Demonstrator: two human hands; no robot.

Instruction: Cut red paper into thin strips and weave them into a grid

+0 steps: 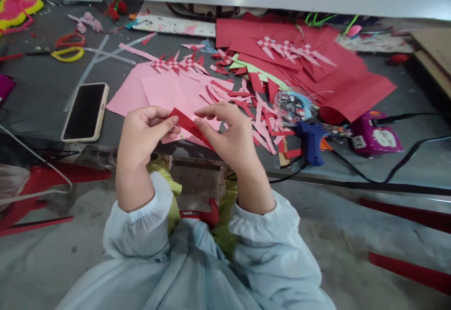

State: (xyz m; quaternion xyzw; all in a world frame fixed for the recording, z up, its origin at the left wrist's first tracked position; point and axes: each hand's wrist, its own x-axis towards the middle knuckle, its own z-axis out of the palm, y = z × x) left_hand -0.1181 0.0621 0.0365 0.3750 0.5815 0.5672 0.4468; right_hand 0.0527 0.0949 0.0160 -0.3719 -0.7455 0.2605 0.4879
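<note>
A red paper strip (188,126) slants between my two hands above the table's front edge. My left hand (150,127) pinches its upper left end between thumb and fingers. Farther along the strip, my right hand (225,129) has its thumb on the paper and its index finger just above; its other fingers are partly hidden. Under the hands lie pink paper sheets (130,87). Cut pink and red strips (259,117) are heaped to the right. Woven checkered pink-and-red pieces (176,65) rest behind, with similar woven pieces (292,49) on the red sheets.
A phone (86,112) lies at left, with yellow- and orange-handled scissors (68,54) behind. Red paper sheets (352,77) cover the back right. A blue glue gun (310,143), a bag of beads (292,105) and a purple box (375,134) stand at right; a black cable (391,174) trails there.
</note>
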